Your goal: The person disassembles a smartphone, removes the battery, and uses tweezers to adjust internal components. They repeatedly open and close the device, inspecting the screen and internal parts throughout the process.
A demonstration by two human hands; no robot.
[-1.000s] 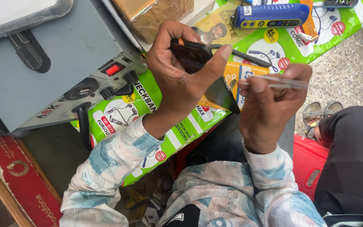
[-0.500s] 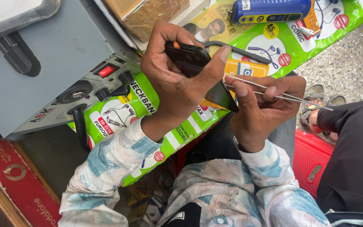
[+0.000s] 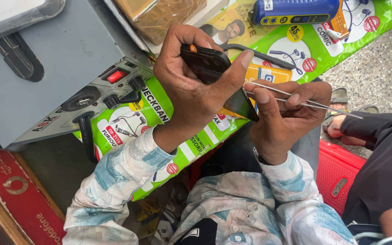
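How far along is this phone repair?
Midway, it seems. The left hand grips the dark phone on edge, while the right hand holds metal tweezers with the tips at its lower end. No loose part shows, so the picking looks unfinished; closing up would follow.

Counter (image 3: 51,163): a dark, worn top, bare only in a strip at lower left beside the grey box.
Cover: a bright green printed plastic sheet (image 3: 364,36) lies over most of the counter, running from upper right down to the middle.
Grey box (image 3: 64,59): a metal unit with a red switch and black knobs, standing on the counter at left, its front edge over the green sheet.
Blue device (image 3: 296,11): lies on the sheet at the top.
Brown wrapped box (image 3: 164,16): top centre, beside the grey box.
Floor (image 3: 377,77): speckled grey, at right beyond the counter.
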